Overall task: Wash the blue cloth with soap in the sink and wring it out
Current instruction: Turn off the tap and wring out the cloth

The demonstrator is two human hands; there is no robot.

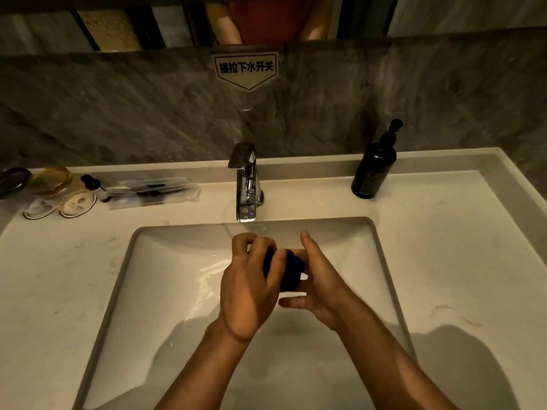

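Bunching the cloth (pixel 288 270) into a dark blue wad, both hands work above the sink (pixel 165 279), just below the tap (pixel 245 184). Left hand (pixel 251 288) curls tight round it, fingers (pixel 260 247) folded over the top; right hand (pixel 319 279) presses against its side, fingers mostly straight (thumb tucked underneath). Soap bottle (pixel 374 170) stands on the counter (pixel 458 247), back right.

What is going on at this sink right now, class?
A person holds a bunched blue cloth between both hands over the sink, just below the faucet. The left hand wraps it from the front, and the right hand presses against its other side. A dark pump bottle stands untouched on the counter to the right.
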